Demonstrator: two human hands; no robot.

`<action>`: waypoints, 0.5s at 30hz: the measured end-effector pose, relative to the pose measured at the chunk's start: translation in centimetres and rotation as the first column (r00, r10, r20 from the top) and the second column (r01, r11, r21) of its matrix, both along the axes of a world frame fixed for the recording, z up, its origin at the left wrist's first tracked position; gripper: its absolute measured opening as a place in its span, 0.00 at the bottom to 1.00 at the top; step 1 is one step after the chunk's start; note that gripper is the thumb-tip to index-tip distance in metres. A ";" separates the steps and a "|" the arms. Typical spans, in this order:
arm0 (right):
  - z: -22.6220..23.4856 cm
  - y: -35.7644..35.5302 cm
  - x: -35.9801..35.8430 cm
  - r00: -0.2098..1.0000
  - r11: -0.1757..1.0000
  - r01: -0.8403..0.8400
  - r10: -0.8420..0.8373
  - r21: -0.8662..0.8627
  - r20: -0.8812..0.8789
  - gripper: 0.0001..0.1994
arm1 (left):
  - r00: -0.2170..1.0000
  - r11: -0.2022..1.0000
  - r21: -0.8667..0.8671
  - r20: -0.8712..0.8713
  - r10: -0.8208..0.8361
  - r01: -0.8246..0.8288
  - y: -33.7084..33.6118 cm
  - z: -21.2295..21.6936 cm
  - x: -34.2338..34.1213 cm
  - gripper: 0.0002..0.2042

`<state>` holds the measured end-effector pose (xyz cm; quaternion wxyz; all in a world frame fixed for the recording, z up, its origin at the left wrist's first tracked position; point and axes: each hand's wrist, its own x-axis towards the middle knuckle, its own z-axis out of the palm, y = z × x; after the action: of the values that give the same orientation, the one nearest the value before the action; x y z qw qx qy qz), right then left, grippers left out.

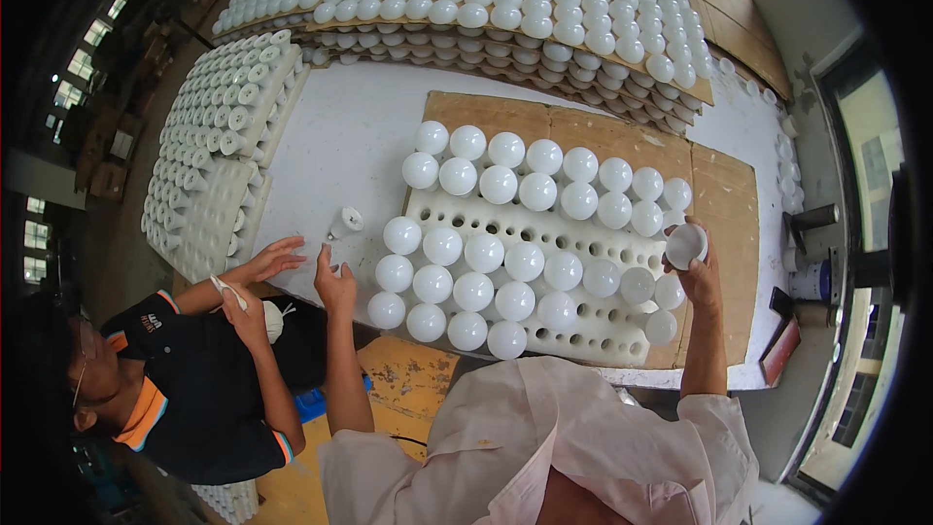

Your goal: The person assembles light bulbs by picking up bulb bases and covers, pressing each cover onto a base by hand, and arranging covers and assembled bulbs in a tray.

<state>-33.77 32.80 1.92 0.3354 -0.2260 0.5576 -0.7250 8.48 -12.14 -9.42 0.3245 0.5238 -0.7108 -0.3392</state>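
Note:
My right hand is closed around a white bulb cover, its round rim facing up, above the right end of the foam tray. Rows of glossy white globe bulbs fill much of that tray, with bare holes between some rows and at the front right. On the left, my left hand has its index finger stretched out and its thumb apart. Just beyond its fingertip is a white bulb base with a disc-shaped face, tilted; a small gap seems to separate them.
Left of me a co-worker in a dark shirt reaches in with a hand. Foam trays of bulb bases stand at the left edge. Stacked layers of bulbs rise at the back. Cardboard lies under the tray.

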 end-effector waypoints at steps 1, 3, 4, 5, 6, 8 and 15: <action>-0.1 0.7 1.3 0.999 1.000 0.029 -0.029 0.008 0.046 0.50 | 0.978 0.997 -0.053 0.200 -0.049 0.061 -1.4 -1.1 -0.6 0.28; 0.6 1.5 3.5 0.998 0.998 0.062 -0.063 0.018 0.032 0.50 | 0.916 0.983 -0.090 0.384 -0.116 0.163 -3.7 -3.1 -1.7 0.32; 0.9 1.9 4.7 0.997 0.997 0.073 -0.073 0.027 0.026 0.50 | 0.846 0.963 -0.122 0.513 -0.144 0.238 -4.8 -4.1 -2.2 0.34; 1.4 2.3 5.7 0.996 0.993 0.086 -0.088 0.083 0.022 0.49 | 0.757 0.934 -0.141 0.631 -0.171 0.328 -5.9 -5.0 -3.0 0.36; 1.5 2.8 6.5 0.990 0.985 0.142 -0.144 0.096 0.013 0.49 | 0.750 0.916 -0.130 0.623 -0.222 0.378 -7.0 -5.3 -4.0 0.36; 1.3 3.3 7.6 0.989 0.968 0.122 -0.100 0.220 -0.106 0.47 | 0.698 0.910 0.164 0.595 -0.400 0.382 -8.9 -5.9 -4.8 0.33; 0.9 3.5 8.9 0.969 0.972 0.209 -0.191 0.110 -0.156 0.42 | 0.709 0.937 0.097 0.629 -0.318 0.335 -9.9 -6.7 -4.8 0.30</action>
<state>-24.89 36.26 2.83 0.2329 -0.1987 0.6448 -0.7004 3.66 -21.99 -16.08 0.0060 0.4693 -0.8634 -0.1851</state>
